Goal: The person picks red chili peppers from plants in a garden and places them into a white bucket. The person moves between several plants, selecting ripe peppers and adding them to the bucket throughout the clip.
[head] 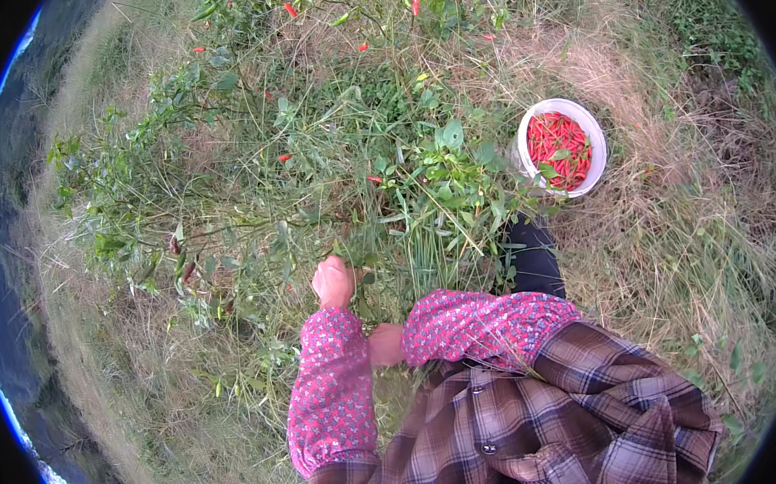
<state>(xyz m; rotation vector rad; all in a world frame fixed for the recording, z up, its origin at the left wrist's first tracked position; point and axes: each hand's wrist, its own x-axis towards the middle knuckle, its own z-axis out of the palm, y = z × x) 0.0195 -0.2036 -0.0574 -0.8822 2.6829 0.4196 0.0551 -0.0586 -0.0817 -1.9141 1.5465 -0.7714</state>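
My left hand point(333, 283) reaches into a chili pepper plant point(447, 177), its fingers curled down among the stems. Whatever those fingers touch is hidden. Lower down, my right hand point(387, 344) points left, and its fingertips pass out of sight behind my left sleeve point(334, 387). Leaves and thin stems surround both hands. A red chili point(374, 179) and another red chili point(284, 158) hang farther up in the foliage. Dark, withered-looking pods point(188, 271) hang to the left of my left hand.
A white plastic bucket point(599, 160) stands at upper right, with many red chilies point(556, 142) and a few leaves inside. My dark-clad leg point(534, 259) is below it. Dry grass point(626, 83) lies around. More red chilies point(416, 4) and green ones point(340, 19) hang at the top.
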